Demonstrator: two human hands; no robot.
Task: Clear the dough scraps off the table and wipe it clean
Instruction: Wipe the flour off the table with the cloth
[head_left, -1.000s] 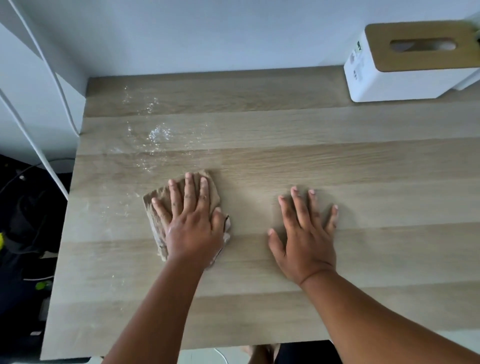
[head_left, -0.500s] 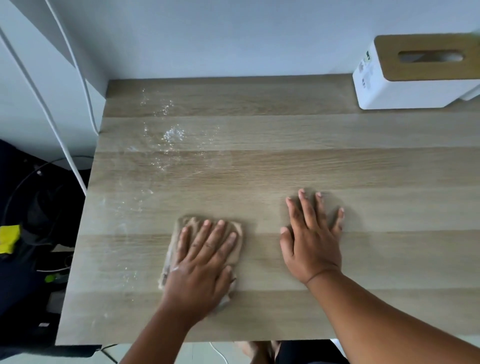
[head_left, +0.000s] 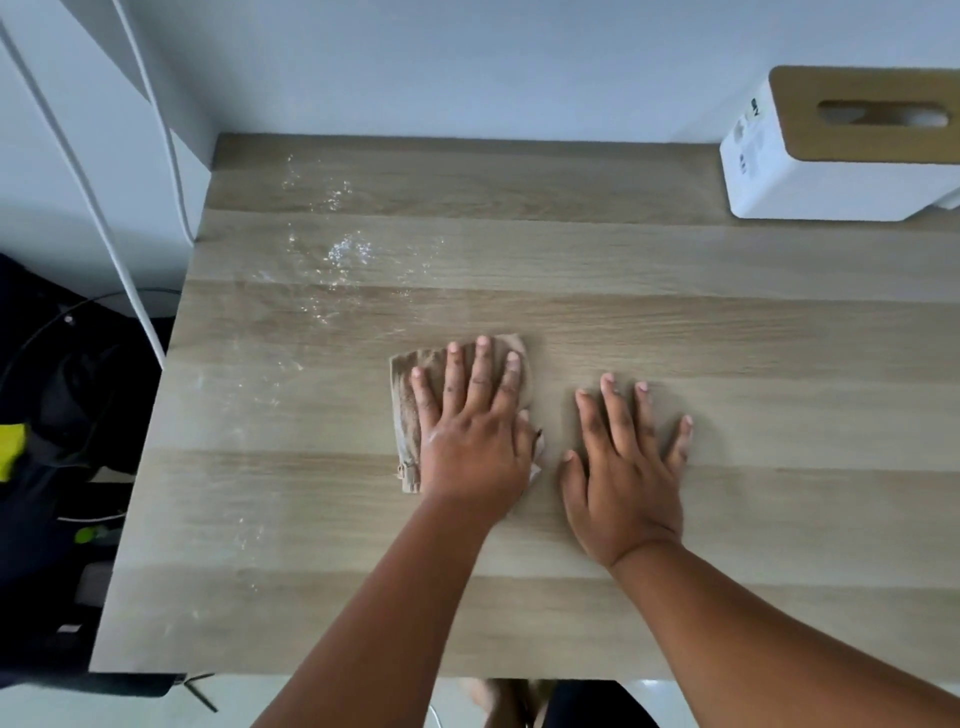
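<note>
My left hand (head_left: 470, 431) presses flat on a folded beige cloth (head_left: 408, 410) in the middle of the light wooden table (head_left: 727, 338). The fingers are spread over the cloth, which shows at the hand's left side and beyond the fingertips. My right hand (head_left: 623, 467) lies flat on the bare wood just right of the cloth, fingers apart, holding nothing. White flour and small dough specks (head_left: 343, 249) are scattered over the table's back left part. Fainter specks (head_left: 249, 535) run down the left side.
A white tissue box with a wooden lid (head_left: 841, 150) stands at the back right against the wall. White cables (head_left: 130, 218) hang past the table's left edge. Dark bags and clutter (head_left: 57, 467) lie on the floor to the left.
My left hand slid the cloth back toward the near edge, then pushed it forward and right, close beside the right hand. The right hand stayed flat in place.
</note>
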